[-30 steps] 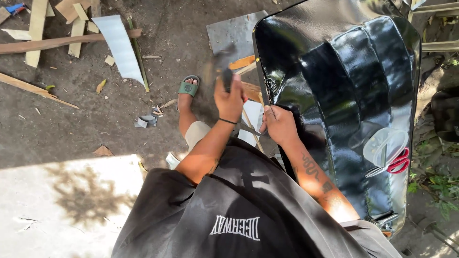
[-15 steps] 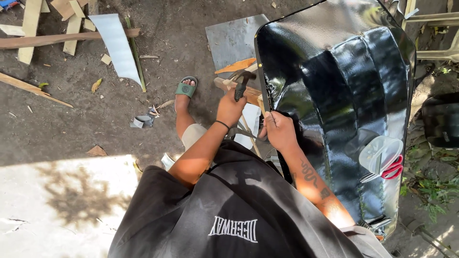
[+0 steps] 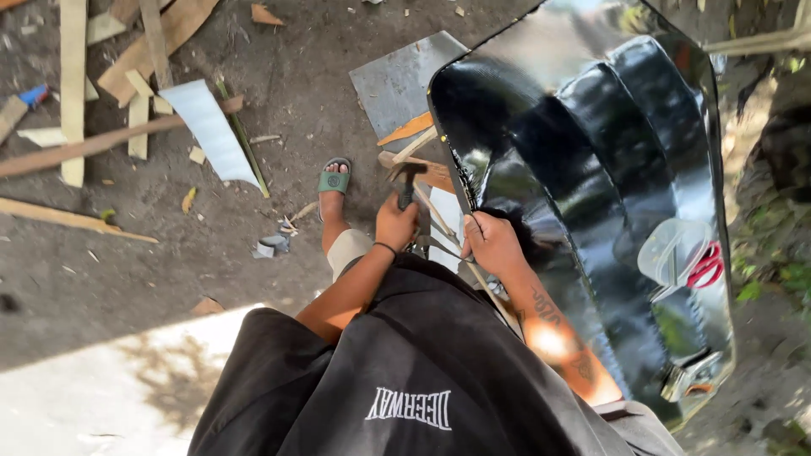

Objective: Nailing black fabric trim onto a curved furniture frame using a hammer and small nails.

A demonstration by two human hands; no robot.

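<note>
Two hands work at the edge of the large glossy black metal panel [image 3: 591,169]. Since a moment ago the small hammer with dark handle [image 3: 407,181] has come down lower, just left of that panel's edge, so a blow seems finished. The left hand [image 3: 395,224] is closed tight around its handle. The right hand [image 3: 492,245] grips the panel's rim, fingers curled on it.

Person wears a loose black short-sleeved shirt [image 3: 405,380] with white lettering printed across the fabric. Light beige shorts [image 3: 346,250] show at the knee. One foot carries a green slide sandal [image 3: 334,180]. A thin dark band [image 3: 385,247] circles the left wrist. Dark tattoo markings [image 3: 549,308] run along the right forearm.
</note>
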